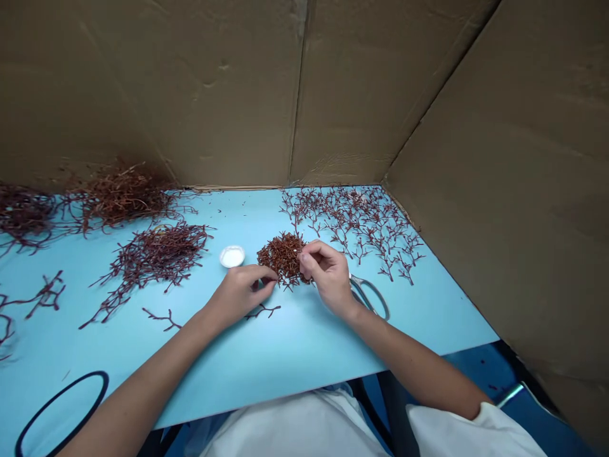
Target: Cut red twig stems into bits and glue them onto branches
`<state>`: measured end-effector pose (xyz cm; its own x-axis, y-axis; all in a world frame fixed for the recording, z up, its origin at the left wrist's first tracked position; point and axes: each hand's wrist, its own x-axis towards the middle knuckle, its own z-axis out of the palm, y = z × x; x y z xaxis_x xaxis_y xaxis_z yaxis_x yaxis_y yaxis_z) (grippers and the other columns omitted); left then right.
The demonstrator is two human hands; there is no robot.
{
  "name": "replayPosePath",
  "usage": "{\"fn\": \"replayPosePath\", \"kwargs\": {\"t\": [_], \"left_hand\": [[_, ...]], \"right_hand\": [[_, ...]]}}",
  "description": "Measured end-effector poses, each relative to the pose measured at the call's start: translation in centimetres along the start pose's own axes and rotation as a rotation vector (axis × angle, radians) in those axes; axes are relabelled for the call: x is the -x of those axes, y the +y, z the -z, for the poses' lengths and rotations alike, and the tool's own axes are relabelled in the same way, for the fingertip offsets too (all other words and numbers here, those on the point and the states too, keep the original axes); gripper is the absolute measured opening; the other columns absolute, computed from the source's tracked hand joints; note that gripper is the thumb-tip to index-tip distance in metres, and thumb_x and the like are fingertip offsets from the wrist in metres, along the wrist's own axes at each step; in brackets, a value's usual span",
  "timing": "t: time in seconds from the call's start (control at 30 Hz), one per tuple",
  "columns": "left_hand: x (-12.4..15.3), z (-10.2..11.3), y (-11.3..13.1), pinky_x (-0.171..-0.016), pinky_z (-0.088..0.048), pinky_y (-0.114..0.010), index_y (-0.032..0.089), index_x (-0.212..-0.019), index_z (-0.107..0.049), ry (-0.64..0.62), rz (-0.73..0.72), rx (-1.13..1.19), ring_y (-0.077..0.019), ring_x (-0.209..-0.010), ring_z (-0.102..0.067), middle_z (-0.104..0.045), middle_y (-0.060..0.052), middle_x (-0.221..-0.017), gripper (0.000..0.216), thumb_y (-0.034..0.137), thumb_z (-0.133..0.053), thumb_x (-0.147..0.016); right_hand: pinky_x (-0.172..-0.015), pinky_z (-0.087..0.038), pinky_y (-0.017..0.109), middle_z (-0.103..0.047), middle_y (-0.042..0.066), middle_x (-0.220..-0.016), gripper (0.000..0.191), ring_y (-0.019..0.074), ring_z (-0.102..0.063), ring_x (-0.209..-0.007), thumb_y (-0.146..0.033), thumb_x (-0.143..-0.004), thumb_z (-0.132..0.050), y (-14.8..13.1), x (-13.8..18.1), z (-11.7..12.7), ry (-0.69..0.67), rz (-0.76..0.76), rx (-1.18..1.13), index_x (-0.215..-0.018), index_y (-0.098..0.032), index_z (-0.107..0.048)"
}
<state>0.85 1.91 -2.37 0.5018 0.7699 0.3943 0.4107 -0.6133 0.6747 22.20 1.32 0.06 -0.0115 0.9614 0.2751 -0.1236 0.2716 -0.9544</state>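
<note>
Light blue table [285,365] under a brown clump [280,255], branched twigs [364,206], tangled heaps [126,193], a white dish [232,256] and scissors [380,294]

1. The single view looks from the person's head, above and behind the left hand [243,293] and right hand [329,278].
2. It faces forward and down, reaching cardboard walls [223,95] beyond the hands and to their right.
3. It sits near enough that both forearms [162,371] run out from below.

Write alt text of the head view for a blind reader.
A person's left hand and right hand are at a small pile of brown twiggy pieces on a blue table. A white dish sits beyond the left hand, scissors lie partly hidden by the right, and branched twigs spread on both sides, before cardboard walls.
</note>
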Motion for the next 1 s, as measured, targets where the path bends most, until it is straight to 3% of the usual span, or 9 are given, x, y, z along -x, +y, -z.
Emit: {"fn": "replayPosePath", "kwargs": {"t": [0.1,0.2,0.37,0.6,1.0], "left_hand": [[-0.3,0.1,1.3,-0.067,-0.057,-0.025,0.018,-0.088,-0.079,0.137,0.192,0.219,-0.0158,-0.070,-0.074,-0.081,-0.003,-0.080,0.007,0.017,-0.072,-0.088],[-0.6,0.0,2.5,-0.060,-0.058,-0.023,0.018,-0.083,-0.078,0.278,0.403,0.615,-0.0168,-0.067,-0.076,-0.081,-0.005,-0.077,0.006,0.023,-0.082,-0.083],[-0.3,-0.3,3.2,-0.061,-0.060,-0.019,0.018,-0.081,-0.079,0.338,0.526,1.058,-0.0120,-0.063,-0.073,-0.081,-0.004,-0.076,0.018,0.029,-0.093,-0.077],[0.4,-0.8,3.2,-0.065,-0.061,-0.016,0.020,-0.080,-0.082,0.372,0.565,1.128,-0.0098,-0.063,-0.073,-0.080,-0.001,-0.075,0.020,0.031,-0.098,-0.073],[0.3,-1.1,3.4,-0.062,-0.062,-0.022,0.018,-0.076,-0.079,0.385,0.588,1.031,-0.0134,-0.060,-0.072,-0.077,-0.003,-0.070,0.033,0.041,-0.101,-0.066]], "right_hand": [[-0.048,-0.055,0.022,-0.062,0.000,-0.088,0.028,0.0102,-0.067,-0.064,-0.044,-0.090,-0.080,0.1,0.4,-0.4,0.009,0.007,-0.035,-0.082,-0.020,-0.068],[-0.054,-0.064,0.025,-0.066,0.001,-0.092,0.024,0.0134,-0.074,-0.071,-0.040,-0.093,-0.078,0.2,1.0,-1.0,-0.021,-0.070,-0.100,-0.086,-0.020,-0.067],[-0.062,-0.067,0.026,-0.071,0.005,-0.098,0.018,0.0152,-0.075,-0.085,-0.033,-0.098,-0.073,0.1,2.1,-1.6,-0.119,-0.040,-0.122,-0.087,-0.021,-0.065],[-0.077,-0.063,0.030,-0.069,0.005,-0.099,0.013,0.0150,-0.069,-0.089,-0.028,-0.101,-0.068,0.3,2.5,-1.8,-0.197,0.069,0.004,-0.089,-0.023,-0.067],[-0.078,-0.059,0.030,-0.070,0.004,-0.093,0.012,0.0157,-0.069,-0.090,-0.020,-0.099,-0.068,-0.2,2.1,-1.7,-0.194,0.169,0.125,-0.088,-0.023,-0.068]]}}
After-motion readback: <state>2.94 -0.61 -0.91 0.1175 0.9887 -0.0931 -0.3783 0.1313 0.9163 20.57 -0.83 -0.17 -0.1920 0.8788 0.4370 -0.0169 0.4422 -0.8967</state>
